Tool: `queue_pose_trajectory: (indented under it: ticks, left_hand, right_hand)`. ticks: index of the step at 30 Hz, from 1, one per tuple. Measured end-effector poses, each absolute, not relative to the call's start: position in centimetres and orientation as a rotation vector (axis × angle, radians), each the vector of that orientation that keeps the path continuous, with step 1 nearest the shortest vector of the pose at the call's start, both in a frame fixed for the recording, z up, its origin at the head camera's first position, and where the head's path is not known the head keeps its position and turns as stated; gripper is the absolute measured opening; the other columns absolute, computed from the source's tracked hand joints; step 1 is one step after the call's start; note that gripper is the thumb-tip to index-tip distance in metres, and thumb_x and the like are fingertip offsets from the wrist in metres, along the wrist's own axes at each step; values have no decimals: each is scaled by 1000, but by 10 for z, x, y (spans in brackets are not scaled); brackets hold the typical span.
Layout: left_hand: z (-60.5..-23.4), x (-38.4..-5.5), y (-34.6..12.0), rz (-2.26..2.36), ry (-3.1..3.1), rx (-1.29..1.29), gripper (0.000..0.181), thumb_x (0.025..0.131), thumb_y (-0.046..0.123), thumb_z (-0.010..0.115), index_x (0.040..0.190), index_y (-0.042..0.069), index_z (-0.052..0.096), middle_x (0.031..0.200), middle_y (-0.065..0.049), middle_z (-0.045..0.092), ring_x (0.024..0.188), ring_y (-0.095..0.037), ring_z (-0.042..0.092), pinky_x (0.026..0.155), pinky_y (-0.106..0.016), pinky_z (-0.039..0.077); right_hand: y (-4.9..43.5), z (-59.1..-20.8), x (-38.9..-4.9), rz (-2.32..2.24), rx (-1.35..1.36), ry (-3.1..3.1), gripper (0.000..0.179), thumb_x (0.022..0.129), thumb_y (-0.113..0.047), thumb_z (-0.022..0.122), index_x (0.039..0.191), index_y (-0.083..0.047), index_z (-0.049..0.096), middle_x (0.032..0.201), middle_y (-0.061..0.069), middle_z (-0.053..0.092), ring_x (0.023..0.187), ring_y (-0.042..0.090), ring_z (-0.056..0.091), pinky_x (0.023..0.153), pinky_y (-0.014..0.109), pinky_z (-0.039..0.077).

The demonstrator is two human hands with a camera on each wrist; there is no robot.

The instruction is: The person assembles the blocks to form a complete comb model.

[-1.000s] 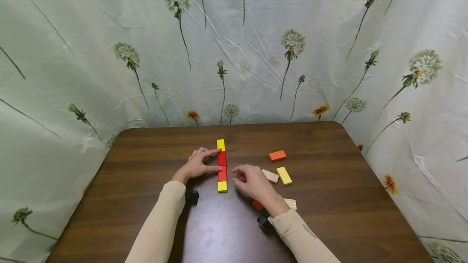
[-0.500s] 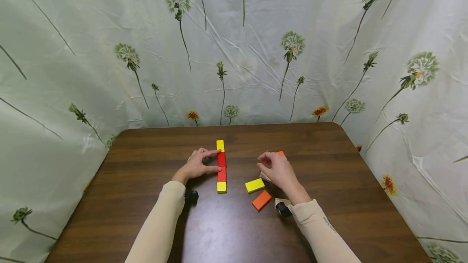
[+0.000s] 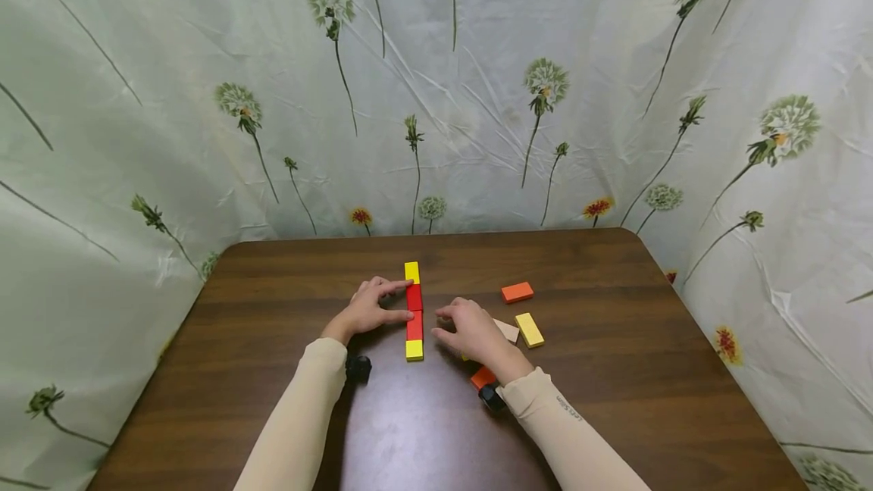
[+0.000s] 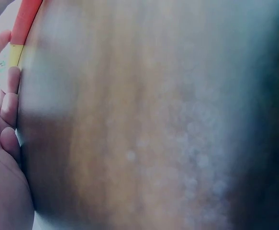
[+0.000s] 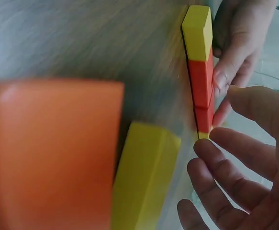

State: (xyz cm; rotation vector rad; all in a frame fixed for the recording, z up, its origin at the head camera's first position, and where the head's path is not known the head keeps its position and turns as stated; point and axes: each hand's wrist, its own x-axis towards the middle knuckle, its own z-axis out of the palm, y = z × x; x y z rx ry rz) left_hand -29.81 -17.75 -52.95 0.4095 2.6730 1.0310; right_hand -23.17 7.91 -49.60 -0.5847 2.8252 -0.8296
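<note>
A straight row of wooden blocks runs away from me in the head view. It has a yellow block (image 3: 412, 273) at the far end, a far red block (image 3: 414, 297) and a near red block (image 3: 414, 326) in the middle, and a yellow block (image 3: 414, 351) at the near end. My left hand (image 3: 364, 311) lies left of the row, its extended index finger and thumb touching the red blocks. Right of the row hovers my right hand (image 3: 472, 332), thumb and fingers apart, with nothing between them in the right wrist view.
Right of my right hand lie a plain wooden block (image 3: 508, 330), a yellow block (image 3: 530, 330) and an orange block (image 3: 517, 292). Another orange block (image 3: 483, 377) and a partly hidden yellow block (image 5: 144, 177) lie under my right wrist. A flowered curtain (image 3: 436, 97) hangs behind the table (image 3: 273, 400).
My right hand first moved right over the loose blocks, then came back left beside the row, holding nothing. The left hand and the row stay where they were.
</note>
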Motion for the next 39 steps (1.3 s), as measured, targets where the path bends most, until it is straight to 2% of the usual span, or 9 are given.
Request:
queue_pose_trajectory:
  ticks: [5, 13, 22, 25, 31, 39]
  left_hand:
    - [-531, -297, -178, 1046, 2666, 414, 75, 86, 52, 87, 154, 35, 60, 135, -9, 58, 130, -30, 44, 107, -58, 44]
    - [-530, -297, -177, 1032, 2680, 432, 73, 88, 50, 86, 154, 34, 60, 134, -8, 58, 128, -29, 45, 105, -57, 43]
    - [-531, -298, -177, 1025, 2675, 434, 73, 88, 50, 86, 155, 33, 60, 134, -8, 58, 129, -30, 45, 106, -57, 44]
    - [-531, -298, -177, 1029, 2676, 425, 73, 88, 49, 86, 154, 33, 60, 135, -8, 58, 129, -29, 45, 106, -57, 44]
    - [-532, -297, -177, 1032, 2682, 414, 73, 88, 49, 86, 154, 34, 60, 135, -8, 58, 130, -29, 45, 106, -58, 44]
    - [-531, -297, -177, 1033, 2690, 424, 74, 88, 50, 86, 155, 34, 59, 136, -9, 59, 130, -29, 46, 106, -58, 45]
  right_hand:
    - [67, -501, -236, -796, -615, 2834, 44, 99, -30, 77, 133, -2, 75, 114, 13, 74, 105, 28, 68, 95, 47, 59]
    - [57, -506, -236, -799, -643, 2836, 50, 100, -32, 77, 140, -3, 71, 115, 15, 72, 99, 26, 66, 86, 44, 57]
    - [54, -509, -239, -824, -693, 2858, 43, 100, -29, 77, 134, -2, 75, 104, 10, 71, 90, 20, 60, 79, 37, 52]
    - [53, -509, -241, -870, -662, 2827, 38, 100, -27, 78, 128, -2, 76, 101, 9, 69, 89, 19, 58, 80, 37, 53]
    - [52, -510, -244, -891, -567, 2790, 39, 100, -29, 78, 127, -3, 75, 104, 7, 68, 93, 19, 59, 87, 40, 57]
    - [49, -508, -243, -847, -588, 2821, 49, 100, -29, 78, 140, -4, 69, 103, 8, 67, 90, 18, 56, 81, 36, 54]
